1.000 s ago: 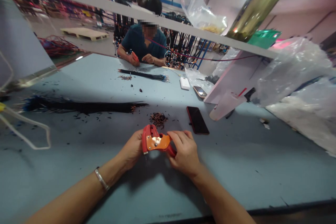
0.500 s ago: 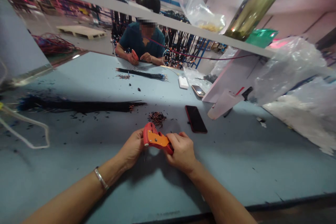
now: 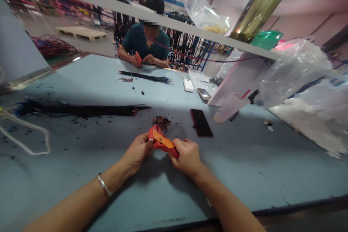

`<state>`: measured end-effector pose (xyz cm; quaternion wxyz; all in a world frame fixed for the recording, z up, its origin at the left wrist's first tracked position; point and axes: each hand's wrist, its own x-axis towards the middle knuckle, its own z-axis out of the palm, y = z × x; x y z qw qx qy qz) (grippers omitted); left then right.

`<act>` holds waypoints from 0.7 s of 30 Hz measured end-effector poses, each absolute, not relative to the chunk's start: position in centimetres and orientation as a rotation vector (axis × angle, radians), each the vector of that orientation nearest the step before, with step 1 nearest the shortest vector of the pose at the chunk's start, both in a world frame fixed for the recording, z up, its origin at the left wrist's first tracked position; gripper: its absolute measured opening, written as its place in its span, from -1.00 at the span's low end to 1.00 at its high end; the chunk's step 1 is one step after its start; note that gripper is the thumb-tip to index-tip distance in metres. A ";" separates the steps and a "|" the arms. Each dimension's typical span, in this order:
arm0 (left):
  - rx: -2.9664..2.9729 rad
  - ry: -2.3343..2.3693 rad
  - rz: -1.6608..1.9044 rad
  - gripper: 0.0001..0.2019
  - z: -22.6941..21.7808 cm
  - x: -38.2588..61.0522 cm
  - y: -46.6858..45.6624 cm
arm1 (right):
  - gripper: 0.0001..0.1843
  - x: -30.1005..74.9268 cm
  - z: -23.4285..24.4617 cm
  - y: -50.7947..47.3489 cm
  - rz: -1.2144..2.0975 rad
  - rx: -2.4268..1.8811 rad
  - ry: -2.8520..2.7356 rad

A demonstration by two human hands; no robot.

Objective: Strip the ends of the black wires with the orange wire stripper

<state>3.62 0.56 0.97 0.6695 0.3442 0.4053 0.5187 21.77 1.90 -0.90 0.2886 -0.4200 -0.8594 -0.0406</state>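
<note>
My right hand is wrapped around the handles of a red and orange wire stripper, held just above the table. The stripper's head points left and away from me. My left hand is closed in a pinch at that head, its fingertips against the jaw end. A thin dark wire shows faintly below those fingers; most of it is hidden by the hand. Just beyond the tool lies a pile of short dark and copper-coloured offcuts. To the left stretches a long bundle of black wires.
A phone lies right of the pile, near a leaning white cup-like holder. Across the table a co-worker holds a red tool behind a smaller wire bundle. Plastic bags crowd the right side.
The wire stripper has turned slightly in my right hand, and its orange plate looks narrower and tilted. Both hands stay in nearly the same place. The whole view has shifted a little.
</note>
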 end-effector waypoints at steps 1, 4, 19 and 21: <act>0.781 0.911 1.167 -0.49 1.0 3.7 0.6 | -0.95 21.7 -0.8 1.9 -0.080 -1.131 -2.293; 0.778 0.930 1.158 -0.60 1.3 3.8 0.5 | -0.92 21.5 -0.3 1.6 0.140 -1.208 -2.254; 0.822 1.090 1.176 -0.75 1.7 3.4 0.6 | -0.68 21.8 1.7 1.1 2.052 -0.868 -1.332; 0.837 1.096 1.166 -0.75 1.7 3.4 0.6 | -0.66 21.9 1.8 1.1 2.086 -0.831 -1.274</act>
